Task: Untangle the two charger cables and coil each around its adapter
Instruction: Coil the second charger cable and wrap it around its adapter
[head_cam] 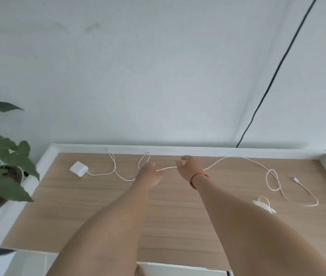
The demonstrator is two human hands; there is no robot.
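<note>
A white square adapter (79, 168) lies at the far left of the wooden table (90, 212). Its thin white cable (118, 174) loops toward the back edge and runs to my left hand (150, 174), which pinches it. A short stretch of cable (166, 168) spans between my hands. My right hand (188, 168), with a red string on the wrist, has curled fingers around the cable. From there the cable (235, 157) arcs right, forms a loop (273, 180) and ends in a connector (295, 179). A small white bundle (263, 205) lies near my right forearm.
A leafy potted plant (2, 160) stands off the table's left edge. A white raised rim (178, 149) borders the table at the back and right. A black cord (273, 76) runs down the white wall behind the right side.
</note>
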